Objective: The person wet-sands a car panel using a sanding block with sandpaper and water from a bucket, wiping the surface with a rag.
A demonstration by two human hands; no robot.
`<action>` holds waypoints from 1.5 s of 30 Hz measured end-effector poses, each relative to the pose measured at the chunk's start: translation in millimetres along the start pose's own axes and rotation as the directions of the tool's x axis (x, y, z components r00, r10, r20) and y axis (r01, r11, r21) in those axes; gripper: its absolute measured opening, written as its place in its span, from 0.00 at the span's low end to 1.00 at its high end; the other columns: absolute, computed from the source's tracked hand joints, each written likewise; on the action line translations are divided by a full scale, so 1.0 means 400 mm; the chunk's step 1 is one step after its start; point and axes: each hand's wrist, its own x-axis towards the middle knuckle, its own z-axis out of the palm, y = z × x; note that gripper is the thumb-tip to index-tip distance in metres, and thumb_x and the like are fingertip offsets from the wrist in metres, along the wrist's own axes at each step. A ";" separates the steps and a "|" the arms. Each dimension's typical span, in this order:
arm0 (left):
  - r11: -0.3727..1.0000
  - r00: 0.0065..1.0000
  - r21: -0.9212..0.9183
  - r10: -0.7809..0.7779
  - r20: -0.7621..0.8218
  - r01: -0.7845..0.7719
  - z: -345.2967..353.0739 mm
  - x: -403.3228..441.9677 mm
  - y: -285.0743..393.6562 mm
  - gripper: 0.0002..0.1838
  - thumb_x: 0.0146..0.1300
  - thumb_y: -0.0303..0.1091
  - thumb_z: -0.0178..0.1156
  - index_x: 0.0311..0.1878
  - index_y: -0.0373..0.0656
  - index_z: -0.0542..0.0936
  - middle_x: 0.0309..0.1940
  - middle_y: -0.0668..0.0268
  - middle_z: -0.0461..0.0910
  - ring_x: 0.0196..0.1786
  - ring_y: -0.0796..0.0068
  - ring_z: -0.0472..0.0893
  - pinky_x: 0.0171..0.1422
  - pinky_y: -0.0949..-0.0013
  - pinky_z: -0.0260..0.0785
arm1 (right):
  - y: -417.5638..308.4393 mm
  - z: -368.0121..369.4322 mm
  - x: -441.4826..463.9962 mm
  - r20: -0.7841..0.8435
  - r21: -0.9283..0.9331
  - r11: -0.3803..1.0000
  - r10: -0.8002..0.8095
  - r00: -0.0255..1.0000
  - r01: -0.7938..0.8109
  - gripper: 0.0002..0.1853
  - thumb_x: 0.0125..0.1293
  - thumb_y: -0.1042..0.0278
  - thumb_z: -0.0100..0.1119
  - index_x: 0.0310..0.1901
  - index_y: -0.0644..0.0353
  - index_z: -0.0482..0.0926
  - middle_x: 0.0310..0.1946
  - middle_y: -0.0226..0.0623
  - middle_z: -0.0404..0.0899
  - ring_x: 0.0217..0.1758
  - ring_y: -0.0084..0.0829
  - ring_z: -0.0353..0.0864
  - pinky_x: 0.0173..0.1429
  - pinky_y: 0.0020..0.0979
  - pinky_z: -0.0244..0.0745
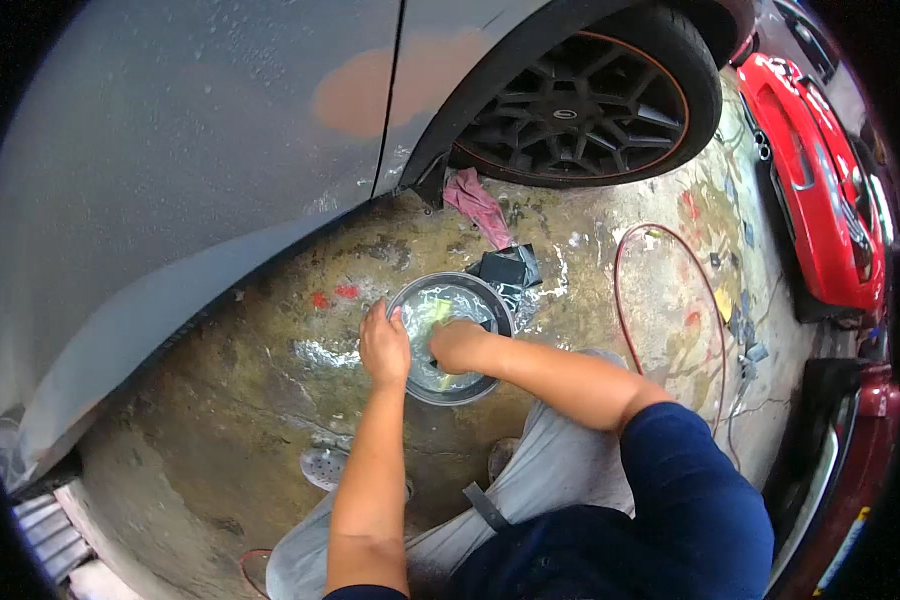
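Note:
A round dark-rimmed basin (450, 401) of water stands on the wet floor between my feet. My left hand (384, 345) grips its left rim, thumb at the inner side. Inside the basin, my right hand (460, 346) is closed and reaches down to the water. A dark edge shows by its fingers, but what they hold cannot be made out. Something yellow-green (439, 308) lies in the water beside this hand. Just beyond the basin are dark sheets (503, 268), which look like sandpaper, and a pink cloth (478, 207).
A grey car door (200, 130) with an orange-brown patch and a black wheel (570, 110) rise in front. A red hose (620, 270) curves over the stained floor at right. Farther right are a red car (815, 190) and a dark red vehicle (865, 470).

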 end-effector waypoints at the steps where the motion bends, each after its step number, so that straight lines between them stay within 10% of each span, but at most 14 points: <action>1: 1.000 1.000 -0.016 0.006 0.003 -0.005 0.002 0.004 -0.004 0.21 0.76 0.40 0.59 0.64 0.36 0.80 0.63 0.48 0.82 0.67 0.44 0.78 0.72 0.50 0.70 | 0.003 -0.023 -0.046 -0.053 0.012 1.000 -0.014 0.998 0.014 0.20 0.64 0.62 0.67 0.55 0.64 0.88 0.60 0.53 0.83 0.61 0.55 0.85 0.62 0.49 0.82; 5: 0.998 1.000 -0.061 0.008 -0.004 -0.008 0.024 0.012 -0.026 0.20 0.74 0.36 0.62 0.65 0.39 0.80 0.63 0.50 0.82 0.66 0.45 0.79 0.72 0.51 0.70 | 0.061 -0.152 -0.199 -0.457 0.061 0.995 -0.040 0.889 0.077 0.30 0.62 0.59 0.72 0.62 0.67 0.81 0.61 0.55 0.80 0.63 0.54 0.80 0.64 0.51 0.79; 8: 0.994 1.000 -0.109 -0.026 0.003 0.026 0.014 0.008 -0.015 0.20 0.73 0.35 0.63 0.64 0.39 0.81 0.62 0.50 0.83 0.66 0.45 0.79 0.71 0.51 0.71 | 0.137 -0.308 -0.248 -0.938 -0.084 0.982 -0.135 0.320 0.168 0.38 0.54 0.63 0.78 0.67 0.63 0.76 0.60 0.51 0.79 0.61 0.55 0.78 0.66 0.51 0.74; 13: 0.997 1.000 -0.079 0.018 0.022 -0.016 0.014 0.018 -0.017 0.19 0.72 0.33 0.63 0.63 0.37 0.81 0.62 0.49 0.83 0.66 0.46 0.79 0.72 0.52 0.70 | 0.199 -0.572 -0.248 -0.899 -0.324 0.946 -0.309 -0.311 -0.004 0.41 0.48 0.68 0.81 0.68 0.58 0.76 0.61 0.41 0.78 0.63 0.47 0.74 0.68 0.45 0.66; 16: 0.996 0.999 -0.077 0.033 -0.007 -0.034 0.016 0.016 -0.014 0.18 0.73 0.32 0.62 0.62 0.37 0.81 0.64 0.49 0.82 0.69 0.46 0.77 0.75 0.52 0.68 | 0.259 -0.659 -0.210 -0.766 -0.417 0.886 -0.464 -0.445 -0.205 0.33 0.58 0.64 0.78 0.65 0.61 0.78 0.59 0.42 0.79 0.62 0.42 0.75 0.68 0.42 0.69; 22: 0.996 0.999 -0.088 0.030 0.032 -0.027 0.013 0.019 -0.020 0.18 0.76 0.35 0.59 0.64 0.38 0.80 0.67 0.51 0.80 0.73 0.48 0.74 0.79 0.53 0.65 | 0.347 -0.732 -0.253 -0.669 -0.580 0.724 -0.685 -0.288 -0.375 0.36 0.62 0.61 0.74 0.70 0.62 0.73 0.63 0.45 0.75 0.65 0.47 0.74 0.70 0.48 0.69; 27: 0.998 0.997 -0.059 -0.013 0.070 0.017 0.003 0.021 -0.002 0.19 0.76 0.37 0.59 0.65 0.39 0.79 0.68 0.51 0.79 0.75 0.48 0.73 0.79 0.53 0.65 | 0.285 -0.654 -0.189 -0.795 -0.416 0.895 -0.444 -0.412 -0.161 0.37 0.53 0.65 0.82 0.66 0.57 0.79 0.63 0.38 0.78 0.66 0.42 0.73 0.71 0.41 0.67; 29: 0.998 0.996 -0.047 -0.031 0.079 0.035 -0.005 0.022 0.001 0.19 0.77 0.37 0.58 0.66 0.40 0.79 0.68 0.52 0.79 0.75 0.49 0.73 0.79 0.52 0.65 | 0.278 -0.588 -0.092 -0.805 -0.515 0.856 -0.503 -0.315 -0.052 0.35 0.49 0.60 0.80 0.63 0.44 0.83 0.62 0.27 0.78 0.62 0.36 0.74 0.66 0.44 0.66; 33: 0.999 0.996 -0.023 -0.027 0.083 0.029 0.004 0.018 -0.007 0.19 0.77 0.38 0.58 0.65 0.40 0.80 0.68 0.52 0.80 0.75 0.49 0.73 0.78 0.52 0.66 | 0.275 -0.610 -0.158 -0.825 -0.510 0.853 -0.521 -0.218 -0.111 0.36 0.52 0.62 0.83 0.65 0.52 0.81 0.63 0.32 0.79 0.64 0.37 0.76 0.68 0.41 0.68; 36: 0.999 0.995 -0.035 -0.034 0.093 0.037 0.001 0.019 -0.006 0.19 0.77 0.38 0.58 0.65 0.40 0.80 0.67 0.52 0.80 0.75 0.49 0.74 0.78 0.52 0.66 | 0.308 -0.664 -0.184 -0.771 -0.400 0.908 -0.406 -0.490 -0.123 0.35 0.52 0.67 0.82 0.64 0.55 0.81 0.64 0.36 0.78 0.66 0.39 0.74 0.69 0.42 0.67; 41: 0.998 0.995 -0.013 -0.061 0.079 0.062 -0.003 0.021 0.009 0.19 0.77 0.38 0.58 0.65 0.41 0.80 0.67 0.52 0.80 0.74 0.49 0.74 0.77 0.52 0.67 | 0.296 -0.594 -0.104 -0.788 -0.571 0.817 -0.574 -0.225 -0.081 0.39 0.48 0.59 0.81 0.66 0.42 0.80 0.62 0.23 0.78 0.62 0.32 0.74 0.64 0.43 0.67; 45: 0.997 0.995 -0.063 -0.040 0.097 0.046 0.012 0.027 -0.008 0.19 0.77 0.39 0.57 0.66 0.42 0.79 0.68 0.51 0.79 0.75 0.49 0.73 0.78 0.52 0.66 | 0.319 -0.667 -0.181 -0.730 -0.507 0.836 -0.547 -0.410 -0.210 0.39 0.49 0.65 0.85 0.66 0.51 0.79 0.65 0.34 0.77 0.65 0.38 0.74 0.67 0.41 0.69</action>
